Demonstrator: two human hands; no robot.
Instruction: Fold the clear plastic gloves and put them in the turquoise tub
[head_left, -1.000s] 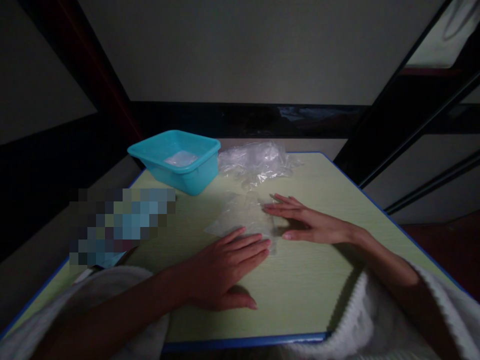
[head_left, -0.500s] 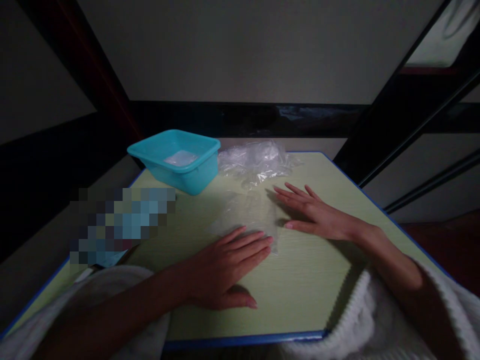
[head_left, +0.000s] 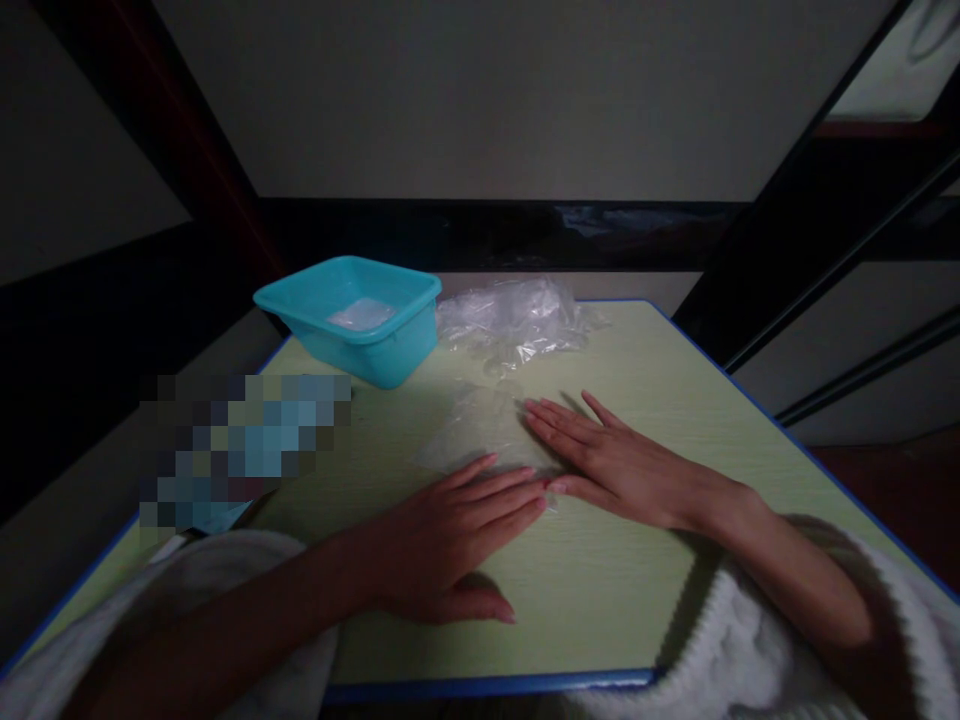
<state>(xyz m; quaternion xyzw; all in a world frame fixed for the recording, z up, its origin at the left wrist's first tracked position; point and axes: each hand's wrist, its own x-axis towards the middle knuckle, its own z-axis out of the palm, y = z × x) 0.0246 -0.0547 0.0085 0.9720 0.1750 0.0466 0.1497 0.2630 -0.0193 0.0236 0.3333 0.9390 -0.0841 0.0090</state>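
Note:
A flat clear plastic bag lies on the pale green table in front of me. My left hand rests flat, fingers stretched out, with its fingertips on the bag's near edge. My right hand also lies flat and open, its fingers pressing on the bag's right side. The two hands' fingertips nearly meet.
A turquoise plastic tub with something pale inside stands at the back left. A crumpled heap of clear plastic bags lies beside it at the back. A blurred-out patch covers the table's left part. Dark frame bars rise on both sides.
My right hand slid right off the bag, then came back left and down onto its right side. My left hand stayed in place.

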